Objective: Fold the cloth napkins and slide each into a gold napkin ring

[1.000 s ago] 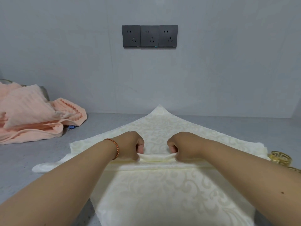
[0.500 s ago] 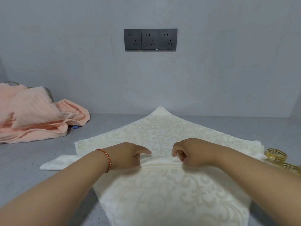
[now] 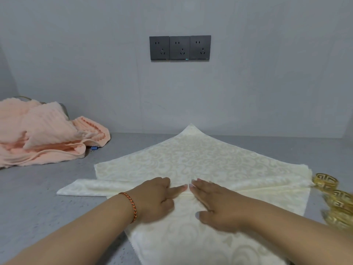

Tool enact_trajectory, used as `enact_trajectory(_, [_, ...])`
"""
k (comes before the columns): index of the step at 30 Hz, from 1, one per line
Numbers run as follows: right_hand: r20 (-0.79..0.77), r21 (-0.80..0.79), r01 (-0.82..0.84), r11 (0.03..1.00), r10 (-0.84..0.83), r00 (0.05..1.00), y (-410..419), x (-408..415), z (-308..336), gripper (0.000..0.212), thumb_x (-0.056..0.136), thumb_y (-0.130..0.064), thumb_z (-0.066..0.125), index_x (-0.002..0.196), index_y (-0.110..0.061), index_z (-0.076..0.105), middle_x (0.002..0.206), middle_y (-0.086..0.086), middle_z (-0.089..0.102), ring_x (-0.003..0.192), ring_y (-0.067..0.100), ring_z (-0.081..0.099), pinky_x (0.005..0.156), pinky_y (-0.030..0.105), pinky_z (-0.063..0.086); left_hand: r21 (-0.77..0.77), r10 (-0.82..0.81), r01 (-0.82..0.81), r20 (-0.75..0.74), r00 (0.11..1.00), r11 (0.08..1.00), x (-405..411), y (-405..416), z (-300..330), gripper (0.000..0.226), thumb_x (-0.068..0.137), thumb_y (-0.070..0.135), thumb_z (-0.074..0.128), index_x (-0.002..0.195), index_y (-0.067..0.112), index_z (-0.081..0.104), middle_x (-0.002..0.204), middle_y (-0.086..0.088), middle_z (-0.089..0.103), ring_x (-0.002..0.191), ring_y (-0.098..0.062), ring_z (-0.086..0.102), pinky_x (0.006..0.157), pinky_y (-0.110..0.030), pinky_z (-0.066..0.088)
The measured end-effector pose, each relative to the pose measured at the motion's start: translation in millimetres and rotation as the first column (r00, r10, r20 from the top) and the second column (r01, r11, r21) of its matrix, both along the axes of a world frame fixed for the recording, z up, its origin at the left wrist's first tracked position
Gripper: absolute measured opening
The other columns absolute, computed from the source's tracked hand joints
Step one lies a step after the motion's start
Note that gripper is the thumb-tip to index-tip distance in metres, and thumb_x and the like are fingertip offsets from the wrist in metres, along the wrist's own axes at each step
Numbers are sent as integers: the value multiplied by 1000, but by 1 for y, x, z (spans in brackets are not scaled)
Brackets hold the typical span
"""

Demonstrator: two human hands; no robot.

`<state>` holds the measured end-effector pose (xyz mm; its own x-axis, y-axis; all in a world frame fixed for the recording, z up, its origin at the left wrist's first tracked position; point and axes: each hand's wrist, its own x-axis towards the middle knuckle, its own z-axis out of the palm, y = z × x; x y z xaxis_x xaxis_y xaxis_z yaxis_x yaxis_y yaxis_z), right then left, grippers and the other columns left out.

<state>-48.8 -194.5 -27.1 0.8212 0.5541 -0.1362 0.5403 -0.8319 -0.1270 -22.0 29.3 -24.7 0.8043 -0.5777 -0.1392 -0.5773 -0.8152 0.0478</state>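
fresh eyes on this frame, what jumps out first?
The cream napkin spread like a diamond mid-counter, with the left hand and right hand pressing a crease across its middle. Next, the pink towel heaped at far left, and the gold rings at the right edge.

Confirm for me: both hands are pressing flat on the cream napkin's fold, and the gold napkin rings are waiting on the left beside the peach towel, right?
Not quite. The head view shows the gold napkin rings on the right, at the cream napkin's right edge. Only the peach towel lies on the left. The left hand and right hand do press on the fold.
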Motion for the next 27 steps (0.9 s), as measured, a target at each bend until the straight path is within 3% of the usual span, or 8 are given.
enact_trajectory(3, [49, 8, -16, 1000, 15, 999, 2, -1, -3, 73, 98, -51, 32, 155, -18, -2, 161, -9, -8, 145, 2, -14, 114, 17, -5, -47, 2, -1, 17, 1000, 999, 1, 0, -5, 68, 82, 44, 17, 150, 45, 13, 102, 2, 34, 97, -13, 32, 100, -31, 32])
enact_trajectory(6, [100, 85, -18, 996, 10, 995, 9, 2, -1, 62, 98, -48, 36, 151, -20, 22, 141, -9, 25, 132, 7, 15, 109, 20, 15, -142, 6, -9, -22, 1000, 990, -2, 0, -4, 57, 90, 43, 21, 147, 47, 23, 97, 4, 37, 94, -12, 36, 97, -28, 34])
enact_trajectory(10, [85, 142, -14, 990, 2, 996, 13, 6, 2, 53, 100, -48, 33, 150, -31, 28, 125, -12, 33, 122, 6, 23, 104, 21, 17, -531, 127, -312, -356, 926, 787, 14, 13, 12, 29, 101, 19, 42, 105, 31, 68, 70, 15, 52, 65, -1, 48, 70, -16, 39])
enact_trajectory(12, [97, 135, -16, 991, 2, 995, 11, 7, 2, 52, 99, -51, 31, 149, -34, 29, 122, -14, 34, 121, 5, 25, 107, 22, 19, -451, 270, -379, -288, 919, 808, 32, 26, 19, 21, 98, 21, 49, 95, 21, 70, 66, 11, 56, 63, -8, 50, 68, -21, 43])
enact_trajectory(14, [131, 112, -36, 993, 21, 991, 11, 8, 2, 51, 99, -53, 29, 147, -35, 32, 118, -14, 35, 117, 5, 28, 107, 25, 23, -205, 358, -372, -102, 928, 905, 44, 36, 23, 19, 93, 34, 56, 97, 19, 67, 81, 10, 61, 78, -10, 54, 78, -24, 45])
enact_trajectory(16, [168, 85, -63, 994, 48, 985, 13, 9, 2, 51, 98, -56, 27, 145, -37, 34, 114, -13, 37, 112, 5, 30, 105, 26, 26, -56, 374, -380, -98, 922, 923, 50, 42, 26, 22, 89, 41, 60, 99, 21, 63, 94, 8, 62, 88, -12, 55, 86, -28, 46])
enact_trajectory(23, [62, 111, -73, 991, 67, 996, 40, 25, 9, 50, 96, -61, 25, 139, -44, 43, 101, -9, 40, 106, 10, 37, 100, 29, 32, -5, 342, -350, -201, 918, 937, 60, 47, 24, 20, 83, 45, 67, 92, 29, 59, 93, 11, 62, 88, -11, 57, 92, -31, 48])
enact_trajectory(27, [-180, 255, 86, 963, -40, 983, 61, 40, 11, 58, 85, -78, 26, 101, -35, 61, 98, -10, 44, 96, 10, 48, 95, 34, 40, -29, 333, -350, -245, 910, 936, 60, 52, 27, 29, 83, 44, 69, 105, 27, 61, 85, 16, 55, 85, -8, 53, 85, -24, 44])
